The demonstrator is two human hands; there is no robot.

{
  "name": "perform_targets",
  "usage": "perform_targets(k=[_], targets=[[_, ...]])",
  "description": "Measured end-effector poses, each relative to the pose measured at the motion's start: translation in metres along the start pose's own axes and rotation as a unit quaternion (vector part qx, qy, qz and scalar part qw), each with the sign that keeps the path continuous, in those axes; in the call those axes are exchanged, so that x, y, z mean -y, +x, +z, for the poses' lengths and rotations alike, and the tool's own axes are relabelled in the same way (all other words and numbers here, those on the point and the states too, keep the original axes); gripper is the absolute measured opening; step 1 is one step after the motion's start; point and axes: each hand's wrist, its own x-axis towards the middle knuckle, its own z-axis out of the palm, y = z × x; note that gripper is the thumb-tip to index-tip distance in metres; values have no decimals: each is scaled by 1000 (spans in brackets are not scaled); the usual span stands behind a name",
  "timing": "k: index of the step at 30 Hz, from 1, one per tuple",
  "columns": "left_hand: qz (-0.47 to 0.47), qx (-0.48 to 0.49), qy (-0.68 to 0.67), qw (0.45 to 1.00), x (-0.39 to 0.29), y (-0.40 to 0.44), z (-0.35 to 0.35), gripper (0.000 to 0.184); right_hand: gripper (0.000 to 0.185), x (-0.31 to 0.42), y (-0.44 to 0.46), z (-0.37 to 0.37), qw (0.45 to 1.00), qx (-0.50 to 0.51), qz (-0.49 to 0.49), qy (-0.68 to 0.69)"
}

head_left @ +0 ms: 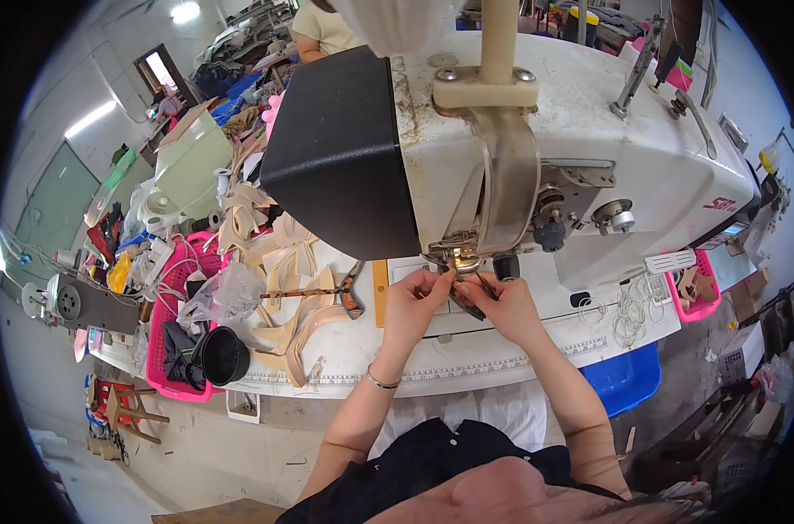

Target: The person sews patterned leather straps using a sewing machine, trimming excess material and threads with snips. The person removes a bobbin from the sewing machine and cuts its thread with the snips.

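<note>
Busy workrm here, strip light (90,120) on, white bench (344,356) loaded, and the sewing machine (624,131) bang in the middle of it!

In close: left hand (407,306), thumb & index pressed tog., looks like a pinch on the dark piece (468,303); right hand (505,310) pinching it too, from the other side. That piece sits right under the machine's needle end, partly hidden by the fingers, so exact contact w/ the metal foot (467,262): can't tell. Two-sided grip prob. steadies a small, bendy bit; tips kept v. near the foot presumably for control.

Moving out! Just left of the machine, yellow strip (379,293), then a patterned strap (351,301). Further left, beige pieces (296,336) heaped, prob. for easy reach, but crowding that side; then black cup (224,356) & pink basket (165,375). Right of the machine's needle end, loose pale cord (631,319), poss. snag. Machine's bulky black cover (336,140) blocks the view beyond; behind it, another person (331,31).
</note>
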Motion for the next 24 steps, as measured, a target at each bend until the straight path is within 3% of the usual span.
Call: perform_targets(k=[10,16,24], targets=[[23,-20,59,998,-2,-4,1,19,18,-14,6,0,999,-24,-45,1],[2,-2,-1,1000,-4,-6,2,16,18,-7,2,1,999,-27,-3,-30],[21,-4,9,1000,-2,-6,-4,14,20,-21,1,16,999,-10,10,30]])
